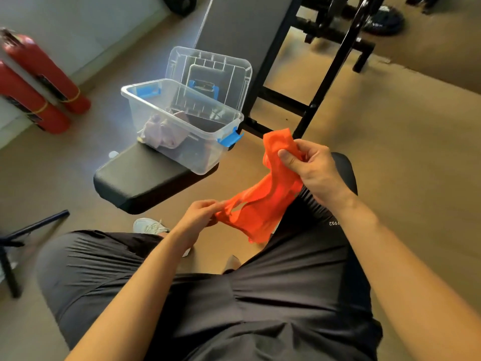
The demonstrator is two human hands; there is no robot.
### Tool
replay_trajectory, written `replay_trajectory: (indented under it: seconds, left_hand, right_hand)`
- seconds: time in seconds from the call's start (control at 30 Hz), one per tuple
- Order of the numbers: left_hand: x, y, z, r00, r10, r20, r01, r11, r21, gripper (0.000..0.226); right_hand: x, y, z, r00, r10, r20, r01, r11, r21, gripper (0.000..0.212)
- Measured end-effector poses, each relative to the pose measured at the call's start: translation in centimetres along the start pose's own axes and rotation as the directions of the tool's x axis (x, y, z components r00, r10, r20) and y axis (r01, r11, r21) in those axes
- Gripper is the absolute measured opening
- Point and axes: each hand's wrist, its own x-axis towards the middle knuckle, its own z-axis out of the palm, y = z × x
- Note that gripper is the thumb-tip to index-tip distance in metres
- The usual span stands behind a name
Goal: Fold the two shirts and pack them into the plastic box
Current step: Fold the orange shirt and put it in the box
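A small orange shirt [263, 201] hangs stretched between my two hands above my lap. My left hand [201, 217] pinches its lower left edge. My right hand [312, 165] grips its upper end, held higher and to the right. The clear plastic box [145, 89] with blue latches stands open on a black padded bench seat [138, 183] to the front left. A pale pink-grey shirt [161, 131] lies crumpled in the box's left half. The clear lid [234, 66] leans upright behind the box.
The bench's backrest [242, 35] and black frame [335, 63] rise behind the box. Two red fire extinguishers [36, 82] stand at the left wall. A black stand leg [33, 225] lies at lower left. My legs in dark shorts fill the foreground, with a white shoe [149, 226] below the seat.
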Motion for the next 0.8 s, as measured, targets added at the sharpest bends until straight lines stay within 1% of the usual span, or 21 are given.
replay_trajectory:
  seconds: [0.07, 0.1, 0.17, 0.23, 0.3, 0.37, 0.4, 0.47, 0.5, 0.53, 0.57, 0.63, 0.7, 0.8]
  left_hand:
    - [-1.2, -0.9, -1.3, 0.993, 0.026, -0.114, -0.040, 0.991, -0.129, 0.025]
    - [-1.8, -1.1, -1.9, 0.983, 0.026, -0.180, -0.060, 0.981, -0.187, 0.023]
    - [-2.9, -1.3, -3.2, 0.954, 0.003, -0.299, -0.091, 0.955, -0.282, 0.019]
    - [-3.8, -1.3, -4.5, 0.920, -0.039, -0.389, -0.114, 0.925, -0.362, 0.017]
    - [-4.7, -1.1, -5.5, 0.891, -0.066, -0.448, -0.147, 0.894, -0.423, 0.014]
    - [-5.5, -1.2, -6.2, 0.873, -0.064, -0.484, -0.185, 0.874, -0.449, 0.005]
    - [-5.9, -1.3, -6.6, 0.872, -0.051, -0.487, -0.200, 0.870, -0.450, 0.007]
    - [-6.7, -1.8, -7.5, 0.884, 0.031, -0.467, -0.240, 0.886, -0.397, 0.032]
    - [-7.0, -2.0, -7.8, 0.888, 0.088, -0.452, -0.254, 0.912, -0.323, 0.042]
    - [-7.2, -2.2, -8.1, 0.885, 0.144, -0.442, -0.264, 0.939, -0.221, 0.048]
    - [-7.5, -2.2, -8.2, 0.874, 0.199, -0.443, -0.274, 0.955, -0.113, 0.047]
    - [-7.5, -2.2, -8.6, 0.831, 0.281, -0.480, -0.288, 0.956, 0.061, 0.035]
    - [-7.4, -2.1, -9.2, 0.792, 0.332, -0.511, -0.291, 0.943, 0.162, 0.023]
    - [-7.3, -1.7, -10.4, 0.730, 0.419, -0.541, -0.298, 0.906, 0.299, 0.012]
  right_hand:
    - [0.4, 0.8, 0.2, 0.997, 0.007, -0.080, -0.007, 1.000, 0.004, 0.007]
    - [0.7, 1.3, 0.3, 0.993, 0.012, -0.114, -0.011, 1.000, 0.007, 0.008]
    - [1.2, 2.0, 0.5, 0.987, 0.026, -0.159, -0.026, 1.000, 0.000, 0.010]
    - [1.5, 2.6, 0.9, 0.984, 0.042, -0.172, -0.043, 0.999, -0.008, 0.011]
    - [1.6, 3.0, 1.3, 0.986, 0.048, -0.159, -0.053, 0.998, -0.023, 0.006]
    - [1.8, 3.4, 1.5, 0.988, 0.033, -0.149, -0.043, 0.997, -0.064, 0.008]
    - [1.9, 3.6, 1.5, 0.988, 0.027, -0.149, -0.039, 0.996, -0.082, 0.008]
    - [2.1, 4.1, 1.5, 0.987, 0.026, -0.157, -0.044, 0.993, -0.113, 0.007]
    - [2.2, 4.3, 1.5, 0.986, 0.027, -0.164, -0.049, 0.990, -0.136, 0.006]
    - [2.3, 4.5, 1.6, 0.985, 0.025, -0.173, -0.053, 0.985, -0.161, 0.009]
    - [2.4, 4.6, 1.7, 0.983, 0.023, -0.184, -0.056, 0.982, -0.178, 0.013]
    - [2.7, 4.4, 1.9, 0.981, 0.024, -0.191, -0.059, 0.982, -0.179, 0.014]
    - [3.1, 4.1, 2.2, 0.985, 0.027, -0.170, -0.059, 0.981, -0.187, 0.009]
    - [3.7, 3.5, 2.6, 0.987, 0.010, -0.163, -0.044, 0.978, -0.204, 0.007]
